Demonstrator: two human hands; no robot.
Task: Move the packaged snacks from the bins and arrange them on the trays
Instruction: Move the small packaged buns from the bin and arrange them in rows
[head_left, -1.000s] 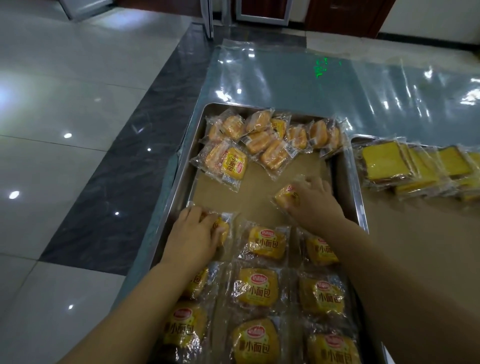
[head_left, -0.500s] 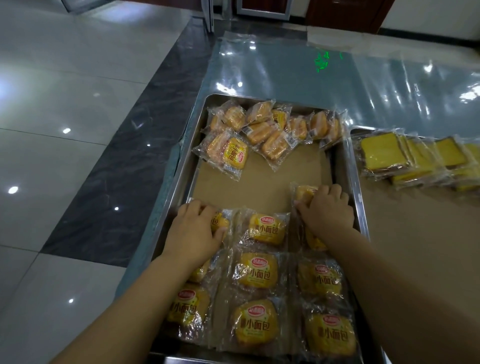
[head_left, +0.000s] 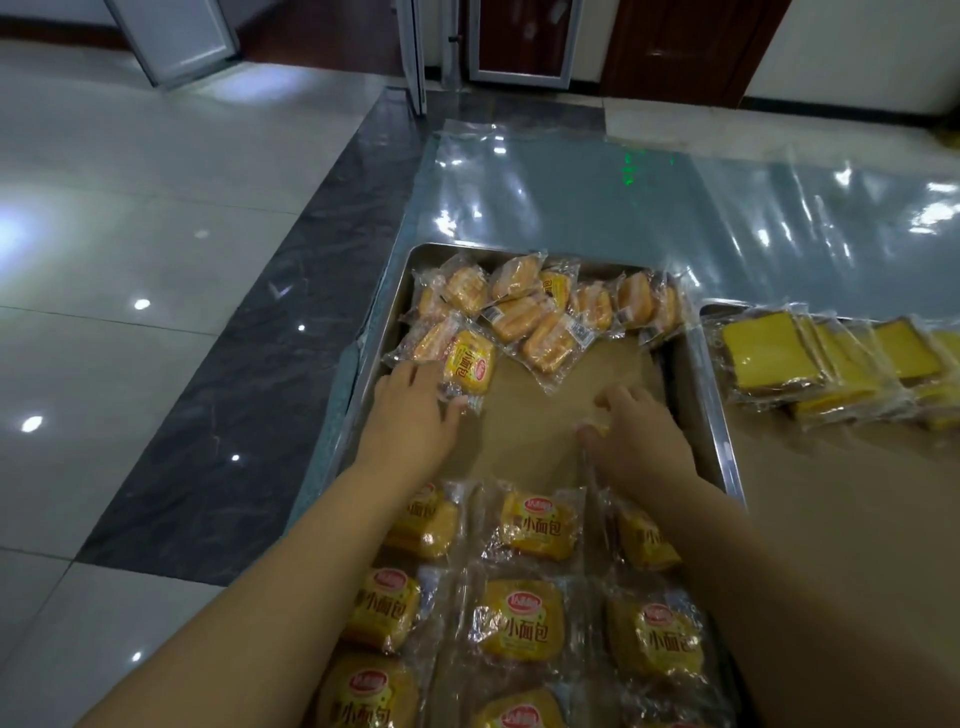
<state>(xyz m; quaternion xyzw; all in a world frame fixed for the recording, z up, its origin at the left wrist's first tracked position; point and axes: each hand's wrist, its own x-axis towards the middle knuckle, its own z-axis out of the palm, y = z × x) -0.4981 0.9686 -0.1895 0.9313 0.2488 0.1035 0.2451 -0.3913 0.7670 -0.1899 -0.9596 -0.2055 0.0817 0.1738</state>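
A steel tray (head_left: 696, 395) lined with brown paper holds yellow bread packets. Near me they lie in neat rows (head_left: 524, 618); at the far end several sit in a loose pile (head_left: 545, 312). My left hand (head_left: 410, 415) reaches to the pile's near-left side, its straight fingers and thumb touching a yellow packet (head_left: 470, 364). My right hand (head_left: 641, 441) rests palm down on the paper just beyond the right column. It covers a packet, and only a yellow sliver of that packet (head_left: 601, 430) shows by the thumb.
A second paper-lined tray (head_left: 712, 310) to the right carries wrapped yellow cake slices (head_left: 763, 353). Both trays sit on a table under a shiny plastic sheet (head_left: 571, 197). The table's left edge (head_left: 332, 415) drops to a tiled floor.
My left hand left the packet in the left column and moved forward to the pile. My right hand set its packet down above the right column and stays over it.
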